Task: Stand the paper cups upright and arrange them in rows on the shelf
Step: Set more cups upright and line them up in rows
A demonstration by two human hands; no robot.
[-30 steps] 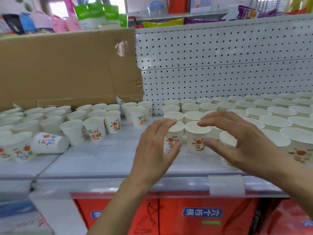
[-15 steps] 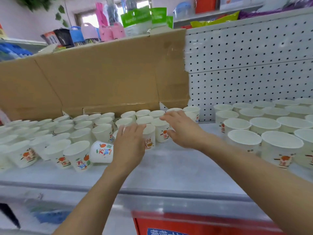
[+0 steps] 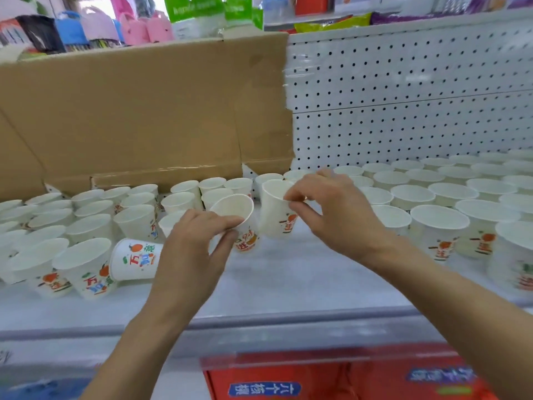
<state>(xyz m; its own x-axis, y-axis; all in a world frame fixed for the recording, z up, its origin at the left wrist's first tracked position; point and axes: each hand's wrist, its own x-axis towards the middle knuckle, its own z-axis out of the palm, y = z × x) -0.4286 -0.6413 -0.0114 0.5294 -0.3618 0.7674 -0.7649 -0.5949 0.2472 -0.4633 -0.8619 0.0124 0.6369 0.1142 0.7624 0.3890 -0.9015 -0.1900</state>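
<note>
- Holding a paper cup in each hand, I am working over the bare strip of shelf [image 3: 288, 284], between the loose group [image 3: 86, 226] of cups on the left and the tidy rows [image 3: 438, 223] on the right.
- The left hand [image 3: 190, 249] pinches the tilted cup [image 3: 239, 217] at its rim, thumb on one side and fingers curled on the other. The cup's mouth leans up and to the right.
- The right hand [image 3: 337, 215] pinches the rim of the second cup [image 3: 277, 215] between thumb and forefinger. This one hangs nearly upright, just beside the tilted one.
- Whether either base touches the shelf I cannot tell.
- What the coming move turns on is the cup on its side [image 3: 134, 259], which lies at the front of the loose group, just left of the left hand.
- Its long axis runs roughly left to right along the shelf, and the left hand hides its right end, so I cannot tell which end is the mouth.
- The left hand is much the nearer, while the right hand is well apart from it, on the far side of both held cups.
- My judgement is that both hands must set their cups down before either can right the fallen one, and the left hand has the shorter reach.
- A cardboard sheet [image 3: 144, 111] leans behind the loose group.
</note>
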